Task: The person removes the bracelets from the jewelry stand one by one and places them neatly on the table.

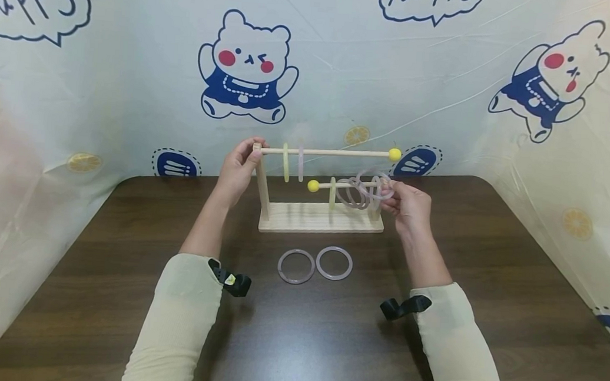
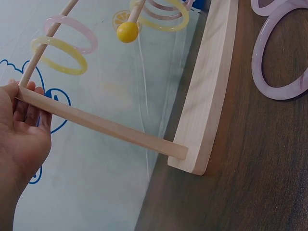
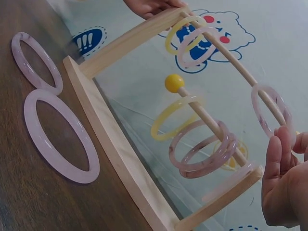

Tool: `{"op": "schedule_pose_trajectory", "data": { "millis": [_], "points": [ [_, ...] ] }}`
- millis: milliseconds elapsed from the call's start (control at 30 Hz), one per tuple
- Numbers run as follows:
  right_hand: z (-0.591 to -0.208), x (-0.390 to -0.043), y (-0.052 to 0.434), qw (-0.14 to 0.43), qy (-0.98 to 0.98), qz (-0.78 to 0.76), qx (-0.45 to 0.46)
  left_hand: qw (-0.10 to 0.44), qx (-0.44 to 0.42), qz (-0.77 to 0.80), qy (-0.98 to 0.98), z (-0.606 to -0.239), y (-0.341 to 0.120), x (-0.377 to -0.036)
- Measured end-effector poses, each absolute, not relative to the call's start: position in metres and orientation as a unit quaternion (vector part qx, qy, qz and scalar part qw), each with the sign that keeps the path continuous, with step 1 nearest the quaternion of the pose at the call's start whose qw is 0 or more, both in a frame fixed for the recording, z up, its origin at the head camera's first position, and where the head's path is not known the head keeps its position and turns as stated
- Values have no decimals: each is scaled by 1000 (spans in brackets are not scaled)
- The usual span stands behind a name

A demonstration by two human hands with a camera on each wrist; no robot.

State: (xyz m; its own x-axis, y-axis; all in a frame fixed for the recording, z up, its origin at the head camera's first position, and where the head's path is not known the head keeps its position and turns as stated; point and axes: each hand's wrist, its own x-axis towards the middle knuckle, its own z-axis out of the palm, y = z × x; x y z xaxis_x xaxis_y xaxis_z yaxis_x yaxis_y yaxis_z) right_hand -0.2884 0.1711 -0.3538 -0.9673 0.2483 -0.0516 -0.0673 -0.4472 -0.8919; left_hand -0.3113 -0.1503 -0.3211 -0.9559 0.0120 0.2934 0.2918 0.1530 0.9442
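Observation:
A wooden bangle stand [image 1: 321,220] has two rods on posts of different height. At the top of its tall post [image 2: 101,120], my left hand [image 1: 236,171] grips the wood with thumb and fingers. My right hand [image 1: 410,207] pinches a marbled purple bangle [image 3: 257,108], which overlaps the upper rod [image 3: 236,62] in the right wrist view. A yellow bangle [image 2: 62,67] and a pink bangle [image 2: 79,26] hang on that rod near the tall post. The lower rod [image 3: 207,115] carries another yellow bangle [image 3: 159,127], two marbled ones [image 3: 192,171] and a pale pink one by the short post.
Two purple bangles, a left one [image 1: 280,269] and a right one [image 1: 350,267], lie flat on the brown table [image 1: 294,343] in front of the stand. Yellow balls cap the upper rod [image 1: 394,155] and lower rod [image 1: 313,186]. A printed cloth [image 1: 335,68] hangs behind.

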Motion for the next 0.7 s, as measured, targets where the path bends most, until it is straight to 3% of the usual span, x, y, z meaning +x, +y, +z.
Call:
{"op": "schedule_pose_trajectory", "data": {
  "millis": [700],
  "points": [
    [-361,-288,185,10,-585,809,-56,107,-100,-638,-756,-320,-150,-310]
  ]
}}
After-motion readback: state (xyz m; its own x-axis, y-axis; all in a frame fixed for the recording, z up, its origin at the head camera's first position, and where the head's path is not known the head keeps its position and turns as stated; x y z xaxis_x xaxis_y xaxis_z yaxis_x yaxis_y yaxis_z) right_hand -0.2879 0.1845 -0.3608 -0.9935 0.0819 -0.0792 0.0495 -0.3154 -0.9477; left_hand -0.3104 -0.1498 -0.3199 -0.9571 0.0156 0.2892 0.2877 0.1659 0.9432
